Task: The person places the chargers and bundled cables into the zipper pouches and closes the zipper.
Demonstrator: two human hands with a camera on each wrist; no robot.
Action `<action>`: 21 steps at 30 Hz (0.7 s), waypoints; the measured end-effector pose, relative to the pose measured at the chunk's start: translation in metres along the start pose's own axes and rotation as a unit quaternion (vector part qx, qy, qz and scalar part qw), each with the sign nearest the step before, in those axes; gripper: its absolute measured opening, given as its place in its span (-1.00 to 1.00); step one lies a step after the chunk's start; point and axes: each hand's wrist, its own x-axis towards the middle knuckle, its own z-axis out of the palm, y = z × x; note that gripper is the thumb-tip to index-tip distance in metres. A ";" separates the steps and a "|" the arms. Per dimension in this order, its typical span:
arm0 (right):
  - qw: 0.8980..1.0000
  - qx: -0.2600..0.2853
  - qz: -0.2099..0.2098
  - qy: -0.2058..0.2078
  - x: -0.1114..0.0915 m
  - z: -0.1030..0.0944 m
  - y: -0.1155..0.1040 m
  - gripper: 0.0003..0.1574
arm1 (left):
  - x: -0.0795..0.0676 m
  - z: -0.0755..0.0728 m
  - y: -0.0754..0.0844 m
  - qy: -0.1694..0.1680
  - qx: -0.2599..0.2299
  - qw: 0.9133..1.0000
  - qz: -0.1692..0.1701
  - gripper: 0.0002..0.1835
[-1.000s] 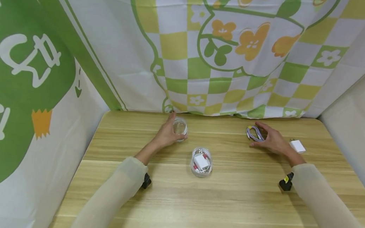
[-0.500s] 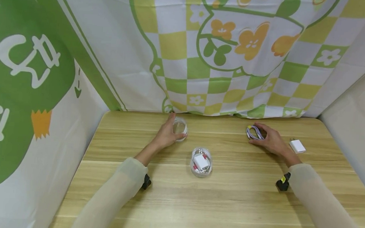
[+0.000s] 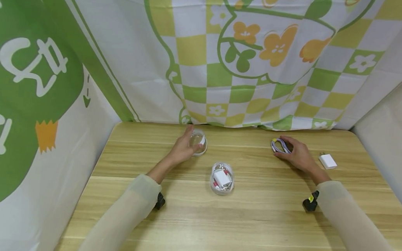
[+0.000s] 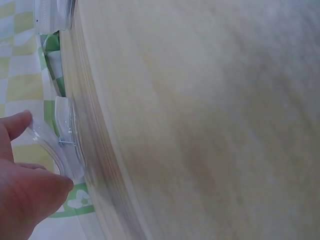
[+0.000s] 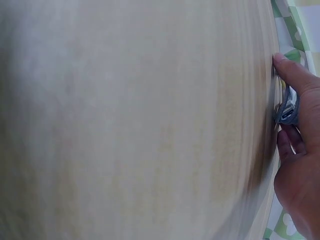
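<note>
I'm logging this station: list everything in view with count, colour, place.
Table: one, tan, below
Cloth: count unclear, green, white, yellow, orange, behind, left
Round case: one, clear, back left
Oval case: one, clear, centre, holding white charger, red pieces
Cable coil: one, lavender, back right
Adapter: one, white, far right
Sleeves: two, cream, foreground
Wrist cameras: two, black, at sleeves
Left hand: one, bare, holding round case
Right hand: one, bare, around cable coil

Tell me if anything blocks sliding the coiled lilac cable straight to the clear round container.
Nothing visible stands between the coiled lilac cable and the clear round plastic container. The clear oval plastic container with the boxy white plug sits nearer the camera, off that line.
</note>
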 end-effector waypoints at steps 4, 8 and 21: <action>1.000 -0.001 0.002 -0.001 -0.001 0.000 -0.002 -0.03 | -0.001 -0.001 -0.002 -0.008 -0.014 1.000 -0.001 -0.08; 1.000 -0.009 -0.002 0.003 0.000 0.000 -0.002 -0.04 | -0.003 -0.004 -0.004 -0.022 -0.041 0.999 -0.008 -0.15; 1.000 0.020 -0.005 0.001 0.007 0.005 -0.013 -0.08 | -0.004 -0.011 -0.012 -0.033 -0.055 0.998 0.012 -0.33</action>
